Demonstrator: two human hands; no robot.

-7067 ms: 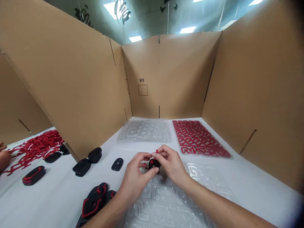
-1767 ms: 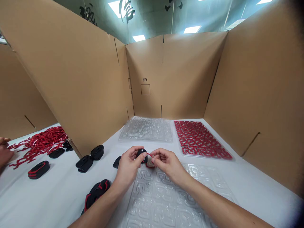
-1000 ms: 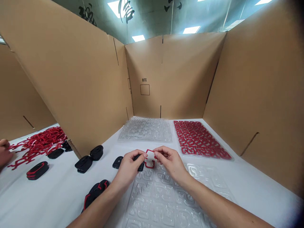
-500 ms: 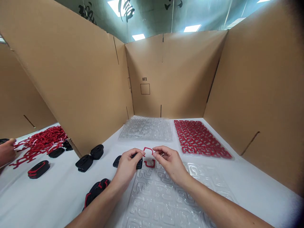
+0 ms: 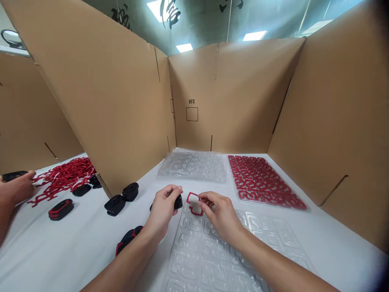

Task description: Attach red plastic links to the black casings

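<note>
My right hand (image 5: 221,211) pinches a thin red U-shaped strip (image 5: 192,194) between thumb and fingertips, just above the near clear plastic tray (image 5: 209,247). Another red strip (image 5: 197,211) lies in the tray's far-left cell, directly below. To the left, my left hand (image 5: 164,205) has its fingers closed on a glossy black plastic piece (image 5: 179,202), which sticks out past the fingertips. More black shows behind the same hand; whether it belongs to that piece is hidden. Part of a group of black pieces with red trim (image 5: 129,237) is covered by my left forearm.
Stacked clear trays (image 5: 191,166) lie at the back, beside a tray full of red strips (image 5: 266,182). Cardboard walls (image 5: 237,97) enclose the table. At left are black pieces (image 5: 115,205), a red heap (image 5: 68,174) and another person's hand (image 5: 18,190) holding a black piece.
My left hand has let go of the red strip and now grips a black piece. The strip stays in my right hand. The other person's hand has come further into view; the view has shifted slightly.
</note>
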